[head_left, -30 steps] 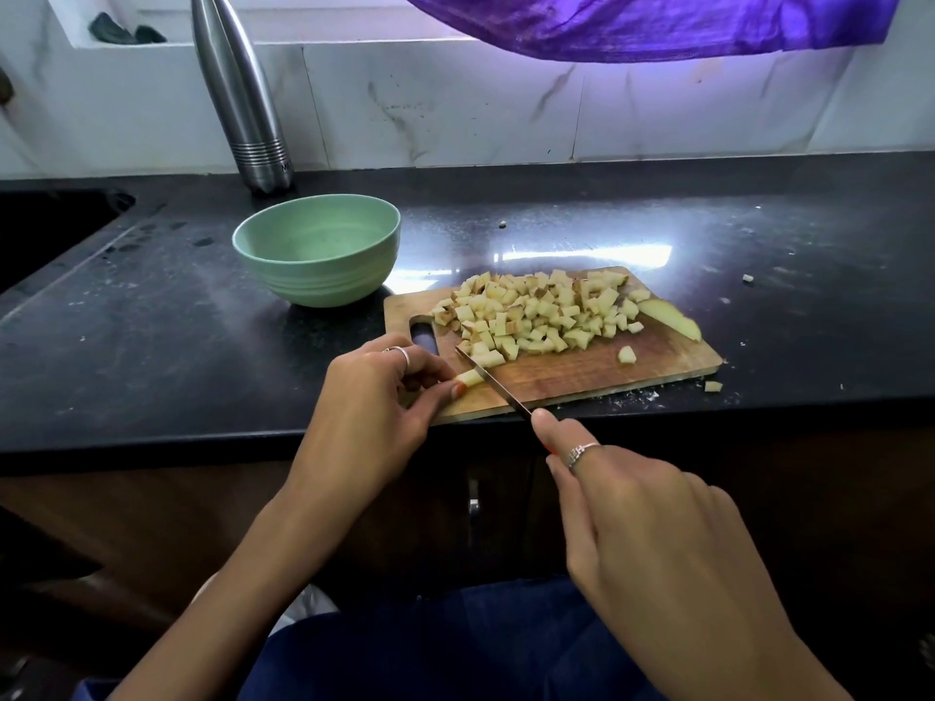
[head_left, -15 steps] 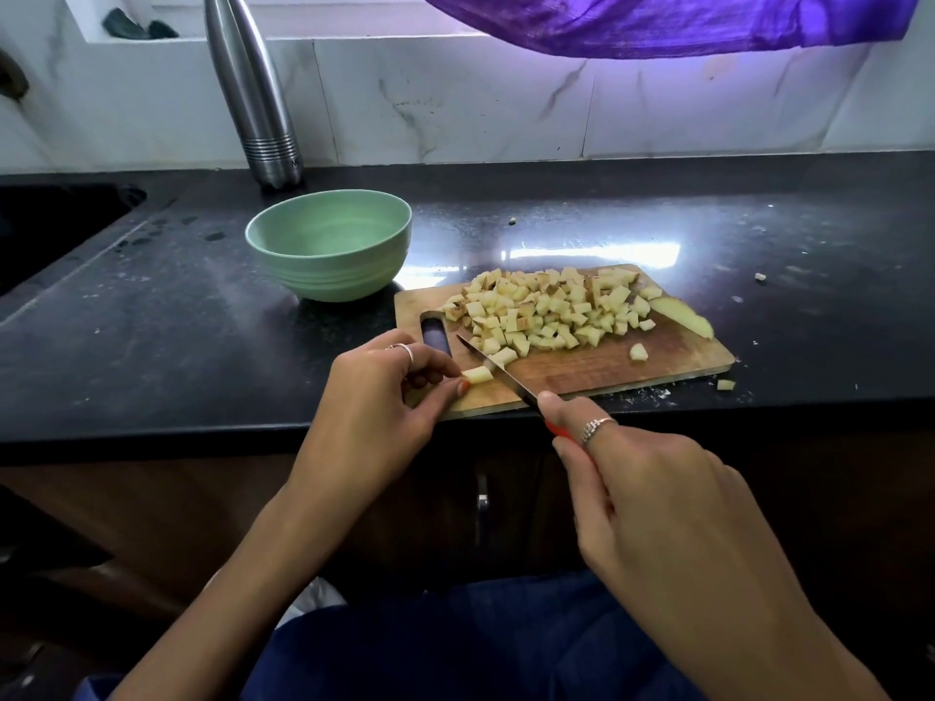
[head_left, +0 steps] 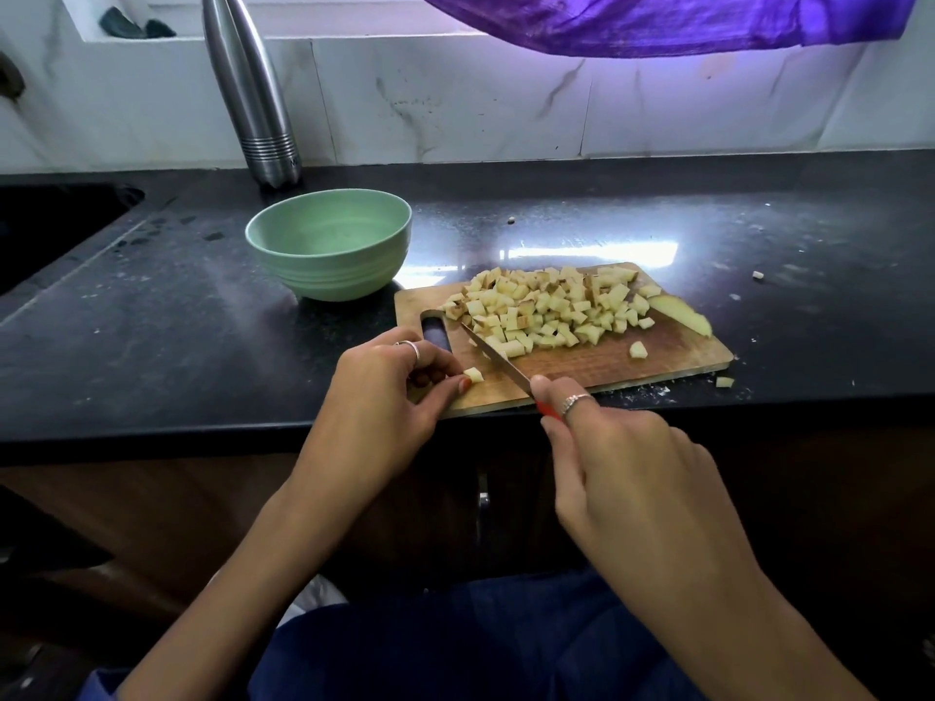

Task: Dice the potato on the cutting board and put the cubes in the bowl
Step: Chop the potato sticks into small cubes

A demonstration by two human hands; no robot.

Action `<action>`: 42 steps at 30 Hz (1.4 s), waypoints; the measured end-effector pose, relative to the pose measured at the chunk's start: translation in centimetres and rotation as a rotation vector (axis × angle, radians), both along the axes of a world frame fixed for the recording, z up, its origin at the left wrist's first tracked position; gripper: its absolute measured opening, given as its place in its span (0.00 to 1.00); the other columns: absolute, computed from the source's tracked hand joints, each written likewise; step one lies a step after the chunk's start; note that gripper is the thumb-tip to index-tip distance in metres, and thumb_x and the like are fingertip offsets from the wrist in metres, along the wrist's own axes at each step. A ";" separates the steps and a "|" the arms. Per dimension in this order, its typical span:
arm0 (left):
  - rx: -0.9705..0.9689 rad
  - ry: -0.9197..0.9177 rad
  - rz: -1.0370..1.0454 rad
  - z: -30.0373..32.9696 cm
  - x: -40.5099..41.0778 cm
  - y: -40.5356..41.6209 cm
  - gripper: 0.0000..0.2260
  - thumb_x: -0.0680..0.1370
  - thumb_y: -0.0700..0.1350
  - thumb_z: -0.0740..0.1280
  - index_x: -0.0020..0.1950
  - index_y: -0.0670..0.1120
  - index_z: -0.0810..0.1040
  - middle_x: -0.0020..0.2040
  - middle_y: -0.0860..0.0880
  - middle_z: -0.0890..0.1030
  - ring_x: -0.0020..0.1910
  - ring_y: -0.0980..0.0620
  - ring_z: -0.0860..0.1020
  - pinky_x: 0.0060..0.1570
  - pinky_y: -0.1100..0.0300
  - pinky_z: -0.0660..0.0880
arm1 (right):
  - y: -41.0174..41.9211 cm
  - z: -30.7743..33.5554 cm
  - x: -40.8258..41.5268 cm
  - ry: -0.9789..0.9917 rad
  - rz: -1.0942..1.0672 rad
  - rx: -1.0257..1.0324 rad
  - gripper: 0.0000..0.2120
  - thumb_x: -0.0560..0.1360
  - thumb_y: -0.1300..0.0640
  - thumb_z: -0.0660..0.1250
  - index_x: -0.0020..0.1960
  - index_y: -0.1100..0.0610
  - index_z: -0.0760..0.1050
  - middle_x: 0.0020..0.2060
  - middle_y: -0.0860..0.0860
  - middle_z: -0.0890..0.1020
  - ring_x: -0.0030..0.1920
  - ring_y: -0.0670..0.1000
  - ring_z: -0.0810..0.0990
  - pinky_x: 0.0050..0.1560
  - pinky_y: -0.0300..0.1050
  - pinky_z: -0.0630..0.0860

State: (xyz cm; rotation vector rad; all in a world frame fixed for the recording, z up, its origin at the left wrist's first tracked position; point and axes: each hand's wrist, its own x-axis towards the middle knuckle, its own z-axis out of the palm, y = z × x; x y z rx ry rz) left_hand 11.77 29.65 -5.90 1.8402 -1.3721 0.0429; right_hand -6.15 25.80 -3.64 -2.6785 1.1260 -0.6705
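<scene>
Polished black stone worktop runs the width of the view, dusted with pale specks and a few stray potato bits, with a glare of window light behind the rectangular wooden cutting board. White marble-veined wall tiles back it, a purple cloth hangs across the top, and a dark sink recess lies at far left. A tall brushed-steel bottle stands by the wall, just behind the empty pale green ribbed bowl, which sits just beside the board's far left corner.

A heap of diced potato cubes covers the board's far half, with a potato end slice at its right edge. The left hand pinches a small potato piece with curled fingers at the board's near left. The right hand grips a red-handled knife, blade angled toward the heap. Brown cabinet fronts show below.
</scene>
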 end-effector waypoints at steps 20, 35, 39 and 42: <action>-0.006 -0.017 -0.015 0.1 0.0 -0.1 0.02 0.70 0.39 0.75 0.40 0.45 0.84 0.38 0.58 0.77 0.38 0.66 0.74 0.37 0.78 0.65 | 0.1 -1.8 0.4 0.007 0.090 -0.056 0.16 0.74 0.56 0.64 0.62 0.49 0.71 0.35 0.50 0.78 0.34 0.54 0.78 0.35 0.53 0.77; 0.027 -0.069 0.014 -0.1 -0.2 -2.4 0.04 0.71 0.41 0.74 0.44 0.46 0.84 0.42 0.54 0.79 0.37 0.63 0.74 0.39 0.79 0.66 | -9.9 1.5 -6.4 -0.178 0.180 0.914 0.09 0.75 0.56 0.65 0.50 0.45 0.82 0.22 0.50 0.66 0.21 0.44 0.58 0.21 0.34 0.56; 0.044 -0.077 0.032 0.1 0.0 -3.5 0.04 0.71 0.42 0.74 0.46 0.47 0.84 0.42 0.53 0.79 0.37 0.60 0.74 0.36 0.75 0.67 | -11.0 2.4 -7.7 -0.098 0.304 0.705 0.10 0.71 0.51 0.66 0.51 0.43 0.81 0.21 0.50 0.67 0.24 0.46 0.63 0.28 0.36 0.60; 0.021 -0.086 0.039 0.1 0.3 -4.2 0.05 0.70 0.42 0.75 0.44 0.46 0.84 0.39 0.52 0.78 0.35 0.59 0.73 0.36 0.69 0.69 | -11.0 2.6 -8.1 -0.066 0.362 0.570 0.14 0.66 0.43 0.64 0.51 0.35 0.78 0.23 0.51 0.70 0.25 0.46 0.67 0.30 0.38 0.63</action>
